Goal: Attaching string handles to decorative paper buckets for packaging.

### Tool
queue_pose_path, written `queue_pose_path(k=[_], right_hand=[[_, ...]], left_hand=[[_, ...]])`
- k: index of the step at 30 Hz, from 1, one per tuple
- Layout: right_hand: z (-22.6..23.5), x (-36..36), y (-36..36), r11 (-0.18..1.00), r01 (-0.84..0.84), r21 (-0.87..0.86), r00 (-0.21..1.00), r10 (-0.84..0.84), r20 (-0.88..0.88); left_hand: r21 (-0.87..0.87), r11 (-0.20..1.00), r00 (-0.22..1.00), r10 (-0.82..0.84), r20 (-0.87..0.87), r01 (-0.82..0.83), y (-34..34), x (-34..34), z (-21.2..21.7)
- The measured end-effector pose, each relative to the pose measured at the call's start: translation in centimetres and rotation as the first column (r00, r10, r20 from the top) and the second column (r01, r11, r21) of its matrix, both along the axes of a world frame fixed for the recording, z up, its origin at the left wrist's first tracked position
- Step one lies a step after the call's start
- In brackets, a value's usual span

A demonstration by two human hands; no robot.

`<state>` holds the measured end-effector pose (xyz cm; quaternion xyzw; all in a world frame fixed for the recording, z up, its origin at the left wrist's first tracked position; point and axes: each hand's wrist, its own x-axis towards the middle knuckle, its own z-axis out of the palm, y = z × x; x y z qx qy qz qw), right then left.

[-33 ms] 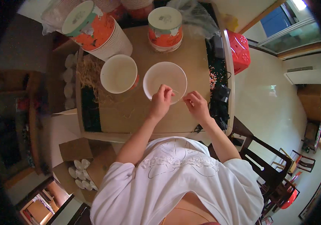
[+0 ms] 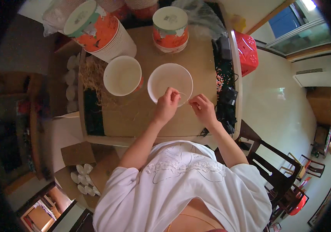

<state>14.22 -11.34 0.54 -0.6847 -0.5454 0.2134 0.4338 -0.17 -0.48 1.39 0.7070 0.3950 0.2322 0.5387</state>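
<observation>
My left hand (image 2: 166,104) is closed in a pinch over the near side of a white paper bowl (image 2: 165,77). A thin pale strand (image 2: 182,93) curves out from its fingertips; its exact kind is too fine to make out. Just right of the bowl's rim is my right hand (image 2: 203,110), with thumb and fingers pressed together. Whatever those right fingertips hold, if anything, is too small to name. Left of this bowl stands a second white paper bowl (image 2: 122,75). A loose heap of thin brown root-like fibres (image 2: 90,75) lies at the table's left edge.
Behind the bowls, a leaning stack of orange-printed paper bowls (image 2: 115,38) and a shorter upside-down stack (image 2: 170,33) stand on the table (image 2: 134,127). Clear plastic wrap (image 2: 202,19) lies at the back. Black adapters (image 2: 227,96) line the right edge, beside a red stool (image 2: 246,53).
The strand at my left fingertips now curves more visibly over the bowl. Both hands have stayed almost in place.
</observation>
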Motion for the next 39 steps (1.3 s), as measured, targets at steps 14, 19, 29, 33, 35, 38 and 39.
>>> queue_pose_path(k=[14, 19, 29, 33, 35, 38, 39], right_hand=[[1.8, -0.9, -0.1, 0.991, -0.016, -0.134, 0.991, -0.002, -0.134], [0.0, -0.5, -0.9, 0.973, 0.108, -0.203, 0.865, -0.193, -0.464], [-2.5, -1.2, -1.1, 0.935, 0.073, -0.347, 0.652, -0.308, -0.693], [-1.7, -1.6, -1.5, 0.963, 0.12, -0.242, 0.713, -0.253, -0.653], [-0.6, -2.1, -1.3, 0.985, 0.069, -0.161, 0.826, -0.147, -0.545], [2.4, -1.6, -0.8, 0.99, 0.049, -0.132, 0.868, -0.107, -0.485], [2.9, -1.1, -0.6, 0.98, 0.096, -0.177, 0.819, -0.179, -0.546]], left_hand=[[0.159, 0.963, 0.968, -0.194, -0.161, 0.219, -1.1, 0.2, 0.4], [0.022, 0.982, 0.972, -0.183, -0.145, 0.188, -0.7, 0.0, -0.2], [-0.127, 0.979, 0.987, -0.161, 0.011, 0.161, -1.1, 0.5, 1.5], [-0.011, 0.975, 0.972, -0.223, -0.081, 0.223, -1.4, 0.1, 0.1], [0.019, 0.977, 0.974, -0.208, -0.094, 0.21, -1.6, 0.3, -0.5], [0.12, 0.97, 0.972, -0.196, -0.127, 0.211, -1.6, 0.1, -0.4], [0.193, 0.954, 0.969, -0.203, -0.143, 0.228, -1.6, 0.1, -0.3]])
